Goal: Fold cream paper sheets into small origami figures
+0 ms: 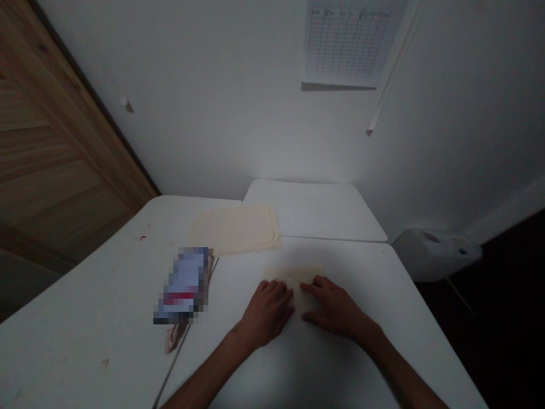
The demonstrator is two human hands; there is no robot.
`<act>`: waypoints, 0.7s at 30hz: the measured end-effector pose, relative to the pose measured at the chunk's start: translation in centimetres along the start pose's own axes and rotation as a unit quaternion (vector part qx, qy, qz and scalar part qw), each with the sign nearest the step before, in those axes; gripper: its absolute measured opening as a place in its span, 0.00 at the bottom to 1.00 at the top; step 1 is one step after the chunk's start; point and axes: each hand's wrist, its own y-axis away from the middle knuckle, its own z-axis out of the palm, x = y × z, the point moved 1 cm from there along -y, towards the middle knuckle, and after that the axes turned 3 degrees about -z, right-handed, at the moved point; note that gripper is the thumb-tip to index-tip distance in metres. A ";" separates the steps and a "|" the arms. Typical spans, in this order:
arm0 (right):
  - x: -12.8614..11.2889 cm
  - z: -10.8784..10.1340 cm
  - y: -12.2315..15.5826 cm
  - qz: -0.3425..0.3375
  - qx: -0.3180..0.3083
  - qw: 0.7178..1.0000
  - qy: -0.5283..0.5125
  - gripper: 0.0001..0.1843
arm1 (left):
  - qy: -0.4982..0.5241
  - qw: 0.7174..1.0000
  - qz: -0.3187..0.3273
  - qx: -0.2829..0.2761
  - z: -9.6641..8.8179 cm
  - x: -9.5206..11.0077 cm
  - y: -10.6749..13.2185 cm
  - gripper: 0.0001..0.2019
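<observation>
A thin pale cream sheet [293, 271], perhaps paper or cloth, lies flat on the white table in front of me. My left hand [268, 311] rests on its left side, fingers bent and thumb a little apart from them. On the right side, my right hand [336, 308] touches the sheet with index finger and thumb spread apart. Neither hand grips anything that I can see. The lower part of the sheet blends into the white tabletop, so its near edge is hard to make out.
Beyond my left hand lies a stack of cream sheets [234, 229] with rounded corners. Left of me is a blurred-out flat object [183, 287] with a pinkish strap [171, 338]. White tabletops [106, 307] meet at seams. A printed chart [347, 42] hangs on the wall.
</observation>
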 end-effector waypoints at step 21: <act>5.4 2.3 0.9 0.188 0.211 0.879 -0.383 0.37 | 0.020 1.000 0.005 0.014 1.0 -0.4 -0.3 0.18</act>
